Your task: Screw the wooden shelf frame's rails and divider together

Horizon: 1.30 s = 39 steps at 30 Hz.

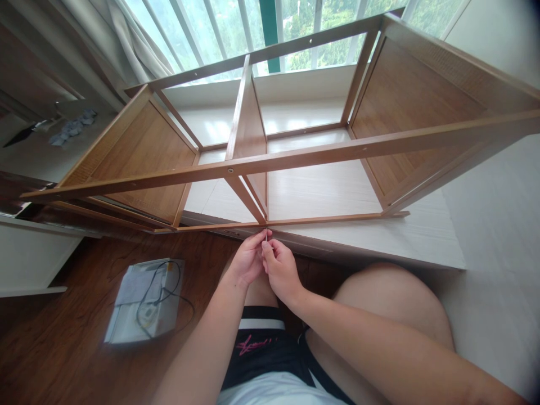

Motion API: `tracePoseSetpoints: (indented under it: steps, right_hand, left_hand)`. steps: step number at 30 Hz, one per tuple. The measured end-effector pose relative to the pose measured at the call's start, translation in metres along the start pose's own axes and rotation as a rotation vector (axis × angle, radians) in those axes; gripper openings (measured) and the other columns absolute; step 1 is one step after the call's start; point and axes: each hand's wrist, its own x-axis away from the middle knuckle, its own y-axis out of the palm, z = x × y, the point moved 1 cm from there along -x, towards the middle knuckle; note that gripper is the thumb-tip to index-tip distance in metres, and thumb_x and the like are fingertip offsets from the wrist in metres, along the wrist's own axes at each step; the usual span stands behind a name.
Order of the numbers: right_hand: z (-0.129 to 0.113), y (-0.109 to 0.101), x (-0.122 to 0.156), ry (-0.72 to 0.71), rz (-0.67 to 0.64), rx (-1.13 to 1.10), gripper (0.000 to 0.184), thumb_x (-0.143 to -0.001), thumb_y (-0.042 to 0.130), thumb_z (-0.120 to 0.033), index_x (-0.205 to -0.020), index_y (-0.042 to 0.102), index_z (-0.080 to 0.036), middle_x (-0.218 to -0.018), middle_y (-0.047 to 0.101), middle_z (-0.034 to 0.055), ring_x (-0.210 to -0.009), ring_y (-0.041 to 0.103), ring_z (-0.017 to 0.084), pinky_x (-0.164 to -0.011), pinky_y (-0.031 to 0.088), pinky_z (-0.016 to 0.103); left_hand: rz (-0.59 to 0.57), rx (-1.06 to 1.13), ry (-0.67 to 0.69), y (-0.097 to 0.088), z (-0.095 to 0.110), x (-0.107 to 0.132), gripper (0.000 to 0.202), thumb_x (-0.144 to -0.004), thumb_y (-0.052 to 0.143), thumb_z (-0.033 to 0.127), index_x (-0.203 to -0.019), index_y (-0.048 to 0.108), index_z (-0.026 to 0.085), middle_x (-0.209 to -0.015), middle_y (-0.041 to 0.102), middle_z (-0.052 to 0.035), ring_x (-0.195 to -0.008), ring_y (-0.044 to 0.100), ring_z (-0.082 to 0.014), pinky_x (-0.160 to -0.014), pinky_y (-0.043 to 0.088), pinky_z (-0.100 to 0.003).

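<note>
A wooden shelf frame [295,157] lies on its side on a white platform [422,236] by the window. My left hand [248,260] and my right hand [282,269] meet just below the frame's near bottom rail [320,219], under the middle divider [248,129]. Both hands are pinched together on a thin small metal piece [266,237] pointing up at the rail; it is too small to name. A round fastener [230,170] shows on the upper front rail.
A white box with a black cable [147,298] lies on the dark wood floor at the left. My bare knee [392,304] is at the right. Curtains [126,39] hang at the back left, with small bits [71,129] on a surface beside them.
</note>
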Motion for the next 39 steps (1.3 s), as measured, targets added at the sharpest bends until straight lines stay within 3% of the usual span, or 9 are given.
tracePoseSetpoints:
  steps: [3,8,14,18,24,39]
  right_hand:
    - [0.005,0.003,0.0,0.091,-0.003,-0.146,0.038,-0.09,0.052,-0.049,-0.071,0.046,-0.017,-0.049,0.042,-0.005,-0.046,0.035,0.007,-0.048,0.029,0.02]
    - [0.012,0.009,-0.001,0.397,-0.12,-0.636,0.035,-0.087,0.057,-0.051,-0.079,0.045,-0.019,-0.047,0.038,-0.0083,-0.036,0.026,0.005,-0.039,0.016,0.018]
    - [0.002,0.008,-0.003,0.5,-0.408,-0.958,0.036,-0.087,0.06,-0.049,-0.079,0.041,-0.02,-0.048,0.037,-0.0084,-0.038,0.027,0.005,-0.038,0.018,0.018]
    - [0.001,0.01,0.0,0.433,-0.349,-0.87,0.037,-0.087,0.057,-0.053,-0.079,0.042,-0.02,-0.049,0.042,-0.0072,-0.037,0.03,0.006,-0.036,0.02,0.018]
    - [0.007,0.011,0.004,0.314,-0.049,-0.473,0.04,-0.084,0.06,-0.052,-0.073,0.042,-0.019,-0.042,0.04,-0.0076,-0.033,0.027,0.004,-0.035,0.017,0.017]
    - [0.005,0.01,-0.002,0.242,-0.061,-0.455,0.038,-0.086,0.058,-0.051,-0.072,0.042,-0.018,-0.044,0.04,-0.0072,-0.037,0.028,0.004,-0.038,0.022,0.017]
  left_hand:
    - [-0.032,-0.055,-0.004,-0.001,-0.001,-0.001,0.013,-0.08,0.068,0.023,-0.084,0.067,0.011,-0.059,0.061,0.0016,-0.042,0.054,-0.0045,-0.041,0.045,-0.015]
    - [-0.054,-0.179,-0.065,-0.006,-0.003,0.0,0.028,-0.079,0.068,0.037,-0.096,0.066,0.015,-0.042,0.044,0.0091,-0.028,0.047,-0.0115,-0.026,0.034,-0.02]
    - [0.041,-0.2,-0.02,-0.009,0.002,0.002,0.031,-0.074,0.074,0.037,-0.092,0.066,0.013,-0.045,0.053,0.0064,-0.031,0.05,-0.0077,-0.03,0.03,-0.015]
    - [0.045,-0.207,-0.027,-0.006,0.002,0.003,0.031,-0.074,0.073,0.038,-0.09,0.066,0.012,-0.041,0.05,0.0063,-0.029,0.047,-0.0077,-0.03,0.028,-0.015]
    - [0.015,-0.236,-0.041,0.0,-0.003,0.006,0.031,-0.072,0.073,0.039,-0.088,0.062,0.015,-0.039,0.044,0.0085,-0.024,0.044,-0.0128,-0.024,0.028,-0.021]
    - [-0.013,-0.22,0.014,0.002,0.0,0.004,0.024,-0.076,0.07,0.033,-0.086,0.062,0.012,-0.042,0.048,0.0064,-0.027,0.045,-0.0097,-0.026,0.026,-0.018]
